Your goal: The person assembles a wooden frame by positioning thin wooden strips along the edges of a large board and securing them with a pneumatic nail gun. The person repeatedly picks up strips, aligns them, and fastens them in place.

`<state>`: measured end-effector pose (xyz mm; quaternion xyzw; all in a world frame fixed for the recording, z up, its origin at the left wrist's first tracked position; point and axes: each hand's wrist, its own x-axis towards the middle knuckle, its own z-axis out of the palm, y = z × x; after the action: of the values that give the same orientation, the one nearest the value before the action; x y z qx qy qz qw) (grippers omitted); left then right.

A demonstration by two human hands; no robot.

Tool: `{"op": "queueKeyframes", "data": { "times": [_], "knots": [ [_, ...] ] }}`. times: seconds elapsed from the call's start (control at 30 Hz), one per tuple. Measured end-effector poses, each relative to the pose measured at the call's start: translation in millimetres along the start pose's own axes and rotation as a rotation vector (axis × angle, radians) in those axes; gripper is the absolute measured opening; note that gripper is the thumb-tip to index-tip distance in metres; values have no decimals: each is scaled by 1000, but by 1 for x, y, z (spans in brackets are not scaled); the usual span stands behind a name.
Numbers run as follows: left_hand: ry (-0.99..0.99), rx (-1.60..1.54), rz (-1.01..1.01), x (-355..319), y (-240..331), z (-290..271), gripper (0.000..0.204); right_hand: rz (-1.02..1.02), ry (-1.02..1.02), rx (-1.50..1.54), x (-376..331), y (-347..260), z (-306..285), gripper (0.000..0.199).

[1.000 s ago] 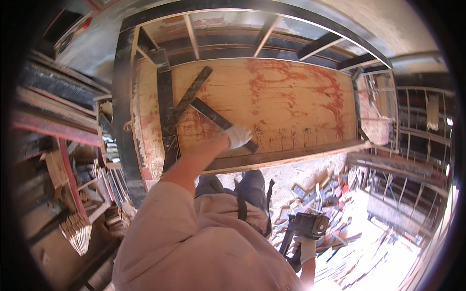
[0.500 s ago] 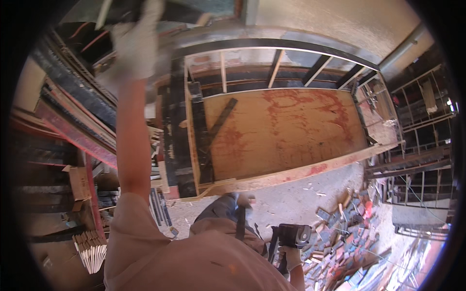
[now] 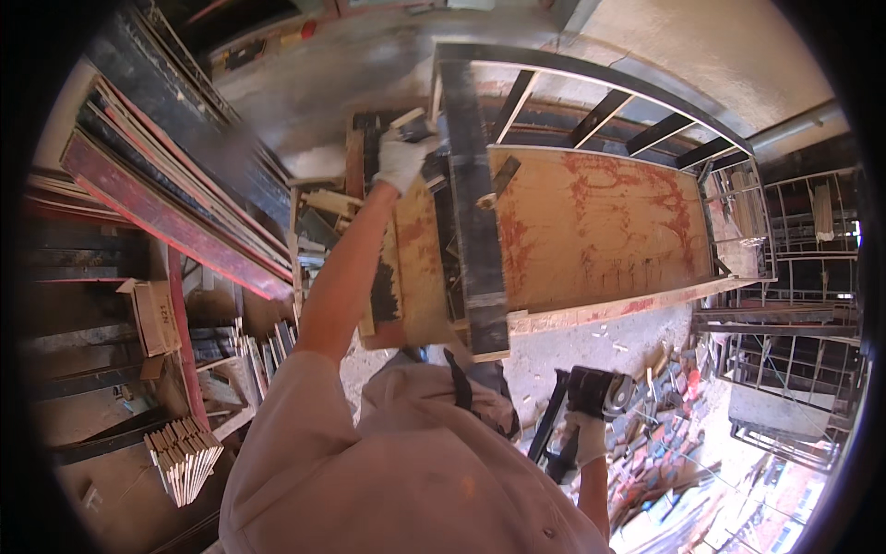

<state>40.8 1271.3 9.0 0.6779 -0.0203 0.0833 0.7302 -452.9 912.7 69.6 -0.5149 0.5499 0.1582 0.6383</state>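
Note:
My left hand (image 3: pixel 401 159), in a white glove, reaches out to the far left end of a workbench and is closed around a small pale piece (image 3: pixel 412 120). Just right of it a long dark metal flat bar (image 3: pixel 476 240) lies across the bench's orange plywood top (image 3: pixel 600 222). A short dark offcut (image 3: pixel 503 175) rests beside the bar. My right hand (image 3: pixel 585 436), also gloved, hangs low by my side and grips a black angle grinder (image 3: pixel 598 391).
Racks of long metal and red profiles (image 3: pixel 175 212) fill the left side. A cardboard box (image 3: pixel 152 314) and a bundle of pale strips (image 3: pixel 185 452) sit below them. Scrap metal (image 3: pixel 664 434) litters the floor at right, beside welded grilles (image 3: pixel 794 277).
My left hand left the dark bar on the plywood, swung up high to the left, and now sits at the bench's left end. The view has turned. The grinder stays in my right hand.

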Motion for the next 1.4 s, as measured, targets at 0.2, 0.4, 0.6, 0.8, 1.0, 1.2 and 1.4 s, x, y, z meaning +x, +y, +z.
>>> {"op": "queueKeyframes", "data": {
  "times": [0.2, 0.4, 0.6, 0.8, 1.0, 1.2, 1.4],
  "knots": [
    [-181, 175, -128, -4, -42, 11, 30, 11, -5, 33, -26, -18, 47, 28],
    [-262, 96, -141, 28, -93, 4, 27, -85, 8, -110, -59, -109, 119, 19],
    [-331, 128, -158, 16, -48, 23, 23, -380, -85, -354, -62, -183, 143, 15],
    [-299, 192, 9, 35, -64, 44, 28, -559, -273, -603, -66, -261, 186, 11],
    [-257, 119, -48, 42, -77, 55, 26, -727, -440, -852, -69, -325, 242, 5],
    [-333, 62, -116, 47, -63, 49, 25, -610, -523, -707, -63, -366, 290, 12],
    [-323, 83, -95, 48, -59, 44, 19, -611, -448, -724, -62, -382, 326, 26]
  ]
}}
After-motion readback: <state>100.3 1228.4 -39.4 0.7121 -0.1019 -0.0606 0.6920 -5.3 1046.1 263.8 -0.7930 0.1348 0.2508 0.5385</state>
